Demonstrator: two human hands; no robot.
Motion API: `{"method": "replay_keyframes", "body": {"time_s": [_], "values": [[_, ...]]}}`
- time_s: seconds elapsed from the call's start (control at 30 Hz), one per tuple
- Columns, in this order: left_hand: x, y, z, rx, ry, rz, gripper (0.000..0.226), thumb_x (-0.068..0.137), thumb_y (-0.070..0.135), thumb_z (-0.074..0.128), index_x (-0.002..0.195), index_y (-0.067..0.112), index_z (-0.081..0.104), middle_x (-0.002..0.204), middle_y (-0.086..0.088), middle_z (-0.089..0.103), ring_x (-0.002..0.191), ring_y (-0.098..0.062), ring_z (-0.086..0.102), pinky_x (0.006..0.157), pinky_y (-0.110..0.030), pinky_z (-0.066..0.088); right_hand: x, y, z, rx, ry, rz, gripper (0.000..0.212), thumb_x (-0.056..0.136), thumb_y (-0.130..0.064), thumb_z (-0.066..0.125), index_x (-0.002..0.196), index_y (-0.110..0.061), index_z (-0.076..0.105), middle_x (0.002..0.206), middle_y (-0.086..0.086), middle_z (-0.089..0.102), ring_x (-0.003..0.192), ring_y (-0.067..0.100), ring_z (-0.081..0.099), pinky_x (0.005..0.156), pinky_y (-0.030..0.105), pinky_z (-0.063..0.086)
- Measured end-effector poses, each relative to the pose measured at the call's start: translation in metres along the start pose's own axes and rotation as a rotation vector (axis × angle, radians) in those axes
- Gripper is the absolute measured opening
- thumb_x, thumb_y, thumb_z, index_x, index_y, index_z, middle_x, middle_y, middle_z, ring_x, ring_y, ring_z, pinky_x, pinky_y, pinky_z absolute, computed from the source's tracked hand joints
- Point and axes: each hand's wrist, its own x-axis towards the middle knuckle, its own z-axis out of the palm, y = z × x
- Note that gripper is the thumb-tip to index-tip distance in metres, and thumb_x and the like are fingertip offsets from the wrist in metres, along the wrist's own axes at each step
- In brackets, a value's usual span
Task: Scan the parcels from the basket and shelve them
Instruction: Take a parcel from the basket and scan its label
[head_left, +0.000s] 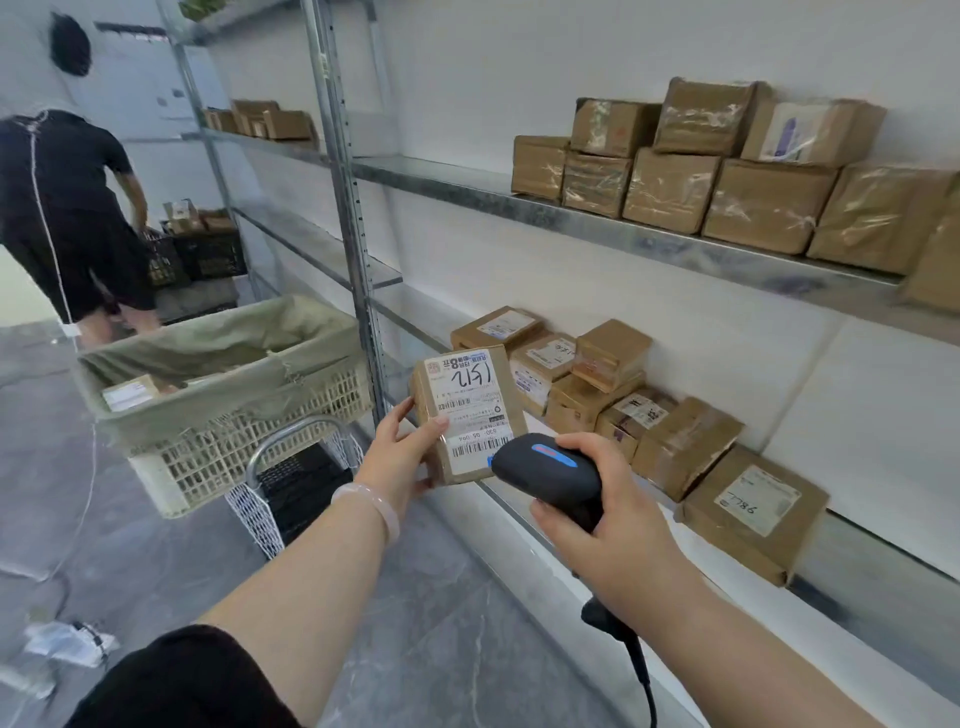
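Observation:
My left hand (402, 452) grips a small brown parcel (467, 410) by its left edge, its white label with barcodes facing me. My right hand (597, 525) holds a black barcode scanner (545, 470) with a blue button, its nose almost touching the parcel's lower right corner. The scanner's cable (639, 670) hangs down below my wrist. The cream plastic basket (249, 447), lined with a green cloth, stands on a trolley to the left and holds more parcels (130, 392). The lower metal shelf (857, 577) behind the parcel carries several brown boxes (602, 384).
An upper shelf (571, 218) holds several stacked brown boxes. A steel upright (353, 228) rises between basket and shelves. Another person in black (67, 208) bends over dark crates (197, 254) at the far left. White cables and paper scraps (67, 642) lie on the grey floor.

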Motion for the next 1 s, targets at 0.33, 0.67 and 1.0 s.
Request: {"method": "replay_keyframes", "body": {"time_s": [0.33, 0.67, 1.0], "values": [[0.022, 0.033, -0.089, -0.027, 0.130, 0.026, 0.063, 0.089, 0.024, 0.074, 0.142, 0.036, 0.043, 0.117, -0.003, 0.072, 0.077, -0.014, 0.076, 0.058, -0.034, 0.058, 0.037, -0.053, 0.070, -0.002, -0.148, -0.009, 0.049, 0.087, -0.037, 0.072, 0.117, -0.058, 0.040, 0.103, -0.040, 0.054, 0.083, -0.004, 0.062, 0.063, 0.023, 0.051], [0.074, 0.066, -0.181, -0.068, 0.172, 0.034, 0.065, 0.087, 0.025, 0.077, 0.142, 0.037, 0.044, 0.100, 0.005, 0.078, 0.082, -0.017, 0.076, 0.057, -0.033, 0.058, 0.077, -0.101, 0.135, -0.058, -0.152, 0.029, 0.044, 0.085, -0.044, 0.070, 0.116, -0.056, 0.040, 0.095, -0.037, 0.057, 0.076, 0.000, 0.064, 0.065, 0.032, 0.058], [0.111, 0.090, -0.253, -0.070, 0.197, -0.007, 0.062, 0.089, 0.027, 0.075, 0.140, 0.040, 0.043, 0.096, 0.008, 0.078, 0.082, -0.014, 0.076, 0.060, -0.033, 0.059, 0.129, -0.122, 0.215, -0.029, -0.134, 0.015, 0.047, 0.085, -0.040, 0.072, 0.116, -0.057, 0.041, 0.099, -0.036, 0.059, 0.079, 0.000, 0.065, 0.063, 0.023, 0.053]]}}
